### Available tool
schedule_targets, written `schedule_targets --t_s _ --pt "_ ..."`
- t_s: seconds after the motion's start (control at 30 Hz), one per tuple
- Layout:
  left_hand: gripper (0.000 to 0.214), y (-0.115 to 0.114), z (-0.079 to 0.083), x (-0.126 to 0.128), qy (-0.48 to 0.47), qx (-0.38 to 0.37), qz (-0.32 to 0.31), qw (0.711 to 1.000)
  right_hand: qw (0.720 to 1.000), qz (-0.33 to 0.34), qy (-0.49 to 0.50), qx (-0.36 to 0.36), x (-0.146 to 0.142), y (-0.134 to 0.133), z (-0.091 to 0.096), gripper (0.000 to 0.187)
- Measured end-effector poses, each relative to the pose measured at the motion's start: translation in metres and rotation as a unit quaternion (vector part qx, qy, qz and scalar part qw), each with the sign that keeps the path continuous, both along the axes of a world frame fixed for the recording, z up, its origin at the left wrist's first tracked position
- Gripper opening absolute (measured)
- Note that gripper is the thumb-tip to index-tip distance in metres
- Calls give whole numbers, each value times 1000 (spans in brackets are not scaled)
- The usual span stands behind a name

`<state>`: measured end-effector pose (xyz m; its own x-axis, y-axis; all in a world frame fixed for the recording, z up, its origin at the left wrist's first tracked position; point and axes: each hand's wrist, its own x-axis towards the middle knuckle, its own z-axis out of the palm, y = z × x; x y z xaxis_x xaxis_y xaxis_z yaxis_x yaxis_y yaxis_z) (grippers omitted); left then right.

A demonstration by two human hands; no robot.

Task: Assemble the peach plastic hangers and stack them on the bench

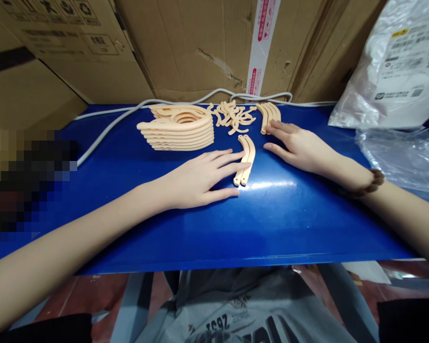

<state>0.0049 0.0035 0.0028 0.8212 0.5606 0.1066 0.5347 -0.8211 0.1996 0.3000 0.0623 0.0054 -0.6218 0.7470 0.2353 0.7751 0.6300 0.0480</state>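
Note:
Two curved cream-coloured strips (249,159) with holes at their ends lie side by side on the blue table (186,233). My left hand (209,176) rests beside them, fingers spread, with fingertips over the strips. Farther back, several similar curved strips (270,114) lie in a row. My right hand (295,145) has its fingertips at the near end of that row, fingers stretched out and the thumb apart. Behind my left hand sits a neat stack of larger cream hanger-like pieces (180,128). Small curved hook-like pieces (232,114) form a loose heap between stack and row.
Cardboard boxes (200,47) stand along the back edge. A white cable (110,124) runs in front of them. At the right are a white labelled plastic parcel (389,66) and clear plastic wrap (403,152). A blurred dark object (25,181) is at the left.

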Motion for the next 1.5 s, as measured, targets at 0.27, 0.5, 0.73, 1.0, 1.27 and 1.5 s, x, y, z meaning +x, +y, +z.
schedule_targets --t_s 0.27,0.5,0.73,1.0,1.27,1.5 --pt "56 0 0 -1 -13 14 -21 1000 1000 2 -12 13 0 1 0 64" --pt "53 1 0 -1 -24 34 -39 998 1000 2 -18 12 1 2 0 66" --pt "54 0 1 -1 -16 30 -36 999 1000 1 -14 0 0 2 1 71" --pt "54 0 1 -1 -17 31 -34 999 1000 19 -6 -4 2 4 -1 67" --pt "55 0 0 -1 -12 29 -32 999 1000 14 -9 -19 2 4 -1 72" --pt "55 -1 1 0 -9 31 -31 999 1000 20 -2 -19 3 5 -2 70"
